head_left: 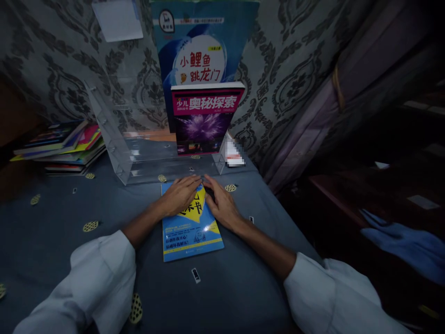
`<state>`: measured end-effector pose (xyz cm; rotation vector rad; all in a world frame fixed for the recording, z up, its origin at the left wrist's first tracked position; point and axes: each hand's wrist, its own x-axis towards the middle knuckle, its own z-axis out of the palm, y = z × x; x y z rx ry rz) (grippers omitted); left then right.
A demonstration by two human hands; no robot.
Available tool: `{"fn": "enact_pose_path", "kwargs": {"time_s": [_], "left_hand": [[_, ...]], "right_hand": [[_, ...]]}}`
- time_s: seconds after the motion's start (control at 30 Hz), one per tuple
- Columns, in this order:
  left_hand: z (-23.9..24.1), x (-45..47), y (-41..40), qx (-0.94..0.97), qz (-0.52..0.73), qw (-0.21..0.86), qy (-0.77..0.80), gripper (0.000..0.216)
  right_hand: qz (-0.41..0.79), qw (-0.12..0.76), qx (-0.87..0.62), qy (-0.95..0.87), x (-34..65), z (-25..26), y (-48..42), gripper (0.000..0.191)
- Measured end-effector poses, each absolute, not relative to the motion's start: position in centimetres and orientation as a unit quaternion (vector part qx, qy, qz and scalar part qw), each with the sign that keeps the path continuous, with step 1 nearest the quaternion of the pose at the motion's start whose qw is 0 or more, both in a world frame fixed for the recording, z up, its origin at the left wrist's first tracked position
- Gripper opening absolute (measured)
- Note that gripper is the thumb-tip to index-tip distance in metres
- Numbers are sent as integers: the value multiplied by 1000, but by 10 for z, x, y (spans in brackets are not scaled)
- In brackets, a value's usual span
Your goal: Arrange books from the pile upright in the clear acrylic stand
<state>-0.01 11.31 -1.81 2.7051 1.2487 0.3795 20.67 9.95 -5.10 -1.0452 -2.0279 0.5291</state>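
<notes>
A blue and yellow book [190, 234] lies flat on the grey-blue cloth in front of me. My left hand [182, 195] rests palm down across its upper left part, fingers stretched out and covering some of the title. At the upper right edge of the book is my right hand [221, 203], its fingers extended and its thumb apart, touching or close to the cover. The fingertips of both hands nearly meet at the top of the book. Neither hand grips anything that I can see.
Behind the book stands a clear plastic book stand [120, 153]. It bears a purple-covered book [205, 123] and a taller blue book [205, 30]. A stack of books [66, 144] lies to the left. The cloth-covered surface [250, 273] drops off at the right, beside a curtain [302, 134].
</notes>
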Motion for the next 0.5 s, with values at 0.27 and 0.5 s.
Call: {"fn": "enact_pose_path", "kwargs": {"time_s": [0.27, 0.5], "left_hand": [[-16, 1, 114, 904, 128, 71, 403, 47], [-20, 2, 116, 902, 138, 62, 405, 44]], "right_hand": [[210, 383, -419, -796, 208, -51, 100, 57], [189, 363, -410, -815, 209, -47, 99, 50]]}}
